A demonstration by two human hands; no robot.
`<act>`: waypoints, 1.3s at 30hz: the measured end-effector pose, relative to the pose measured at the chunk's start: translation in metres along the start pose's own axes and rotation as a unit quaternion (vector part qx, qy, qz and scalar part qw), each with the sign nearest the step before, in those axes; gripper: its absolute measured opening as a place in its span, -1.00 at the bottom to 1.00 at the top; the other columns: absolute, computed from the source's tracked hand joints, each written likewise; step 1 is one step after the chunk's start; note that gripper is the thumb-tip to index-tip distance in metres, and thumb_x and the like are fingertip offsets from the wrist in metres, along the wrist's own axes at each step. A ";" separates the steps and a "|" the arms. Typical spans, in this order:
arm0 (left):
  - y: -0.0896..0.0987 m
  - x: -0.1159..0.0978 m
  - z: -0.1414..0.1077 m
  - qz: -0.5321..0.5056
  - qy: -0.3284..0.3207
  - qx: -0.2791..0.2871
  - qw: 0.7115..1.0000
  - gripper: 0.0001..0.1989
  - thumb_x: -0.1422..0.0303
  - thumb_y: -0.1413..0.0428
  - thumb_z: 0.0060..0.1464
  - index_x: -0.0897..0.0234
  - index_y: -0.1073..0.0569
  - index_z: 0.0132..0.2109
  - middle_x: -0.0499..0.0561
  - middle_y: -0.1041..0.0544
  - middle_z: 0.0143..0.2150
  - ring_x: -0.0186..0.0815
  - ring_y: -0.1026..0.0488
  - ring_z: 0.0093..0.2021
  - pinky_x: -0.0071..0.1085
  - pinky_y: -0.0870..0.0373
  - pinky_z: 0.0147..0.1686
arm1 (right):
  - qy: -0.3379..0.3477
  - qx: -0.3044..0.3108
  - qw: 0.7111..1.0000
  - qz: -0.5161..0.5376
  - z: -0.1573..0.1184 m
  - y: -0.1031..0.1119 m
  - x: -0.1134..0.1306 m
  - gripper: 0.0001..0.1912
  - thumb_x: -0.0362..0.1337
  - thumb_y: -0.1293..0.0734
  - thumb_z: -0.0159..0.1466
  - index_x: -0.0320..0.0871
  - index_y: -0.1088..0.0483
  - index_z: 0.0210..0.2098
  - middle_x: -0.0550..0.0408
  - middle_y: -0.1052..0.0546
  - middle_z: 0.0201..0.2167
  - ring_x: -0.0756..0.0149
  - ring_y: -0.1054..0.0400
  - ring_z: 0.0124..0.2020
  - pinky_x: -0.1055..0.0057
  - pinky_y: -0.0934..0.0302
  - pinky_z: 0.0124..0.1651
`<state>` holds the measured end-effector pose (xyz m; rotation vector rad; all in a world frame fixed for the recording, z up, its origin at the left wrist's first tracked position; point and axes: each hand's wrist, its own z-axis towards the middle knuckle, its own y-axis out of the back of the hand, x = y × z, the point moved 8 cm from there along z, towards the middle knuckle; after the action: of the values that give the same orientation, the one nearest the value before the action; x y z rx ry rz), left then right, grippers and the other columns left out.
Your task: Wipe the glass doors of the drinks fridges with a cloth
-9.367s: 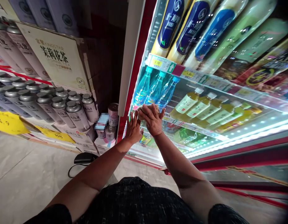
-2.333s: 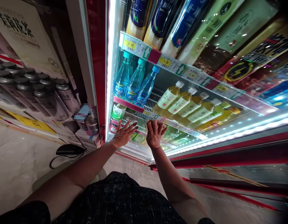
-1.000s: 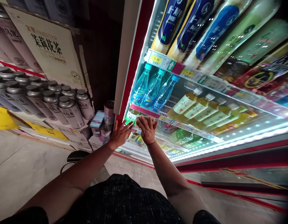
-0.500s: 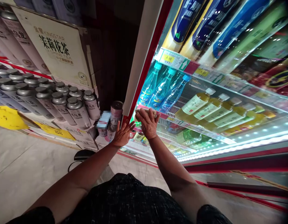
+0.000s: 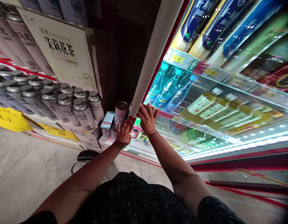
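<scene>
My left hand point(image 5: 124, 134) rests with its fingers apart against the red and grey edge of the fridge frame point(image 5: 149, 59), beside a pink can point(image 5: 121, 109). Up and to the right, my right hand point(image 5: 148, 119) presses a light cloth point(image 5: 154, 109) at the front edge of a fridge shelf, by the frame. Most of the cloth is hidden under the palm and fingers. Just behind that hand, blue-green bottles point(image 5: 162, 93) stand on the shelf.
Rows of grey-capped cans point(image 5: 82, 113) and a white carton point(image 5: 60, 46) are at the left. Amber bottles point(image 5: 201, 102) stand farther right in the fridge. A black bag point(image 5: 88, 155) lies on the floor. Red-framed door parts point(image 5: 239, 161) are at the lower right.
My right hand has shifted left with the cloth, closer to the frame. My left hand has moved against the frame's edge. The shelves appear slightly farther right in view.
</scene>
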<state>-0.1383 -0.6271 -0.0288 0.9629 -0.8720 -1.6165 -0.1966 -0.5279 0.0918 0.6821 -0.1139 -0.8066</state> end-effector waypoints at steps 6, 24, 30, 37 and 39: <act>-0.023 0.009 -0.007 -0.015 0.014 0.043 0.999 -0.43 0.39 -0.01 0.21 0.42 -0.39 0.34 0.31 -0.29 0.44 0.03 0.04 0.55 0.14 0.41 0.51 | 0.055 0.102 0.993 0.026 -0.055 -0.040 0.028 -0.46 -0.38 -0.19 0.45 0.19 -0.33 0.35 0.19 -0.46 0.32 0.33 0.03 0.53 0.04 0.66 0.55; -0.060 0.012 -0.033 -0.024 0.025 0.030 0.999 -0.27 0.37 -0.02 0.19 0.47 -0.15 0.47 0.37 -0.23 0.47 0.07 0.04 0.55 0.16 0.20 0.50 | 0.071 0.145 0.986 0.035 -0.065 -0.050 0.038 -0.52 -0.30 -0.18 0.50 0.23 -0.32 0.34 0.27 -0.43 0.34 0.33 -0.02 0.51 0.08 0.78 0.53; -0.064 0.007 -0.032 -0.031 0.037 0.037 0.998 -0.11 0.34 -0.05 0.17 0.47 0.11 0.54 0.40 0.06 0.56 0.11 0.19 0.57 0.20 0.16 0.48 | 0.051 0.089 0.994 0.028 -0.060 -0.034 0.023 -0.50 -0.31 -0.18 0.50 0.22 -0.28 0.37 0.22 -0.49 0.30 0.29 0.05 0.53 -0.02 0.86 0.50; -0.060 0.006 -0.028 -0.042 0.049 0.051 0.997 -0.08 0.34 -0.05 0.17 0.45 0.19 0.55 0.35 0.27 0.58 0.08 0.27 0.58 0.15 0.09 0.47 | 0.086 0.141 0.985 0.054 -0.093 -0.042 0.027 -0.52 -0.33 -0.16 0.51 0.20 -0.33 0.34 0.22 -0.48 0.30 0.37 -0.13 0.46 0.13 0.73 0.53; -0.052 0.002 -0.022 -0.042 0.063 0.051 0.996 -0.07 0.34 -0.07 0.17 0.45 0.18 0.55 0.33 0.26 0.58 0.09 0.28 0.58 0.13 0.12 0.48 | 0.069 0.124 0.989 0.047 -0.083 -0.032 0.019 -0.51 -0.30 -0.15 0.52 0.23 -0.28 0.36 0.25 -0.48 0.30 0.34 -0.10 0.47 0.05 0.87 0.49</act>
<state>-0.1390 -0.6197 -0.0844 1.1736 -0.8443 -1.5756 -0.1749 -0.5134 0.0044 0.9581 -0.1217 -0.6589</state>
